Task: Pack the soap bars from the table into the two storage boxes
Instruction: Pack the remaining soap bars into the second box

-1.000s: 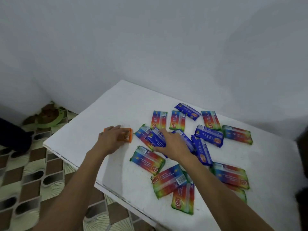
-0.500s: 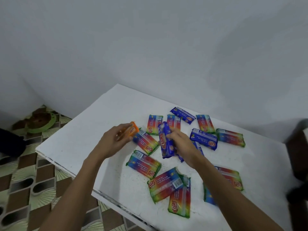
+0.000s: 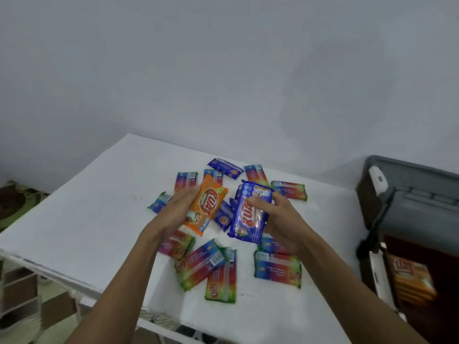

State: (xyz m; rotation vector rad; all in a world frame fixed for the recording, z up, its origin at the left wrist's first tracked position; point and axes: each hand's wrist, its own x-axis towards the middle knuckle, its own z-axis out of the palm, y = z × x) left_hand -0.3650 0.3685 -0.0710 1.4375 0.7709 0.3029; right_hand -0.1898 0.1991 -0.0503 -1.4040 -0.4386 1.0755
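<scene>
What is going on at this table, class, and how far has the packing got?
A person is packing soap. The left hand grips an orange soap bar and the right hand grips a blue soap bar, both lifted above the white table. Many rainbow-wrapped bars lie scattered on it, not yet packed. A grey storage box at the right shows orange packs inside.

Dim soft even light, faint wall shadows, hands motion-blurred, wide-angle edge distortion

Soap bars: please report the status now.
Left hand grips orange bar. Right hand grips blue bar. Other bars on table. Nothing in the way.
</scene>
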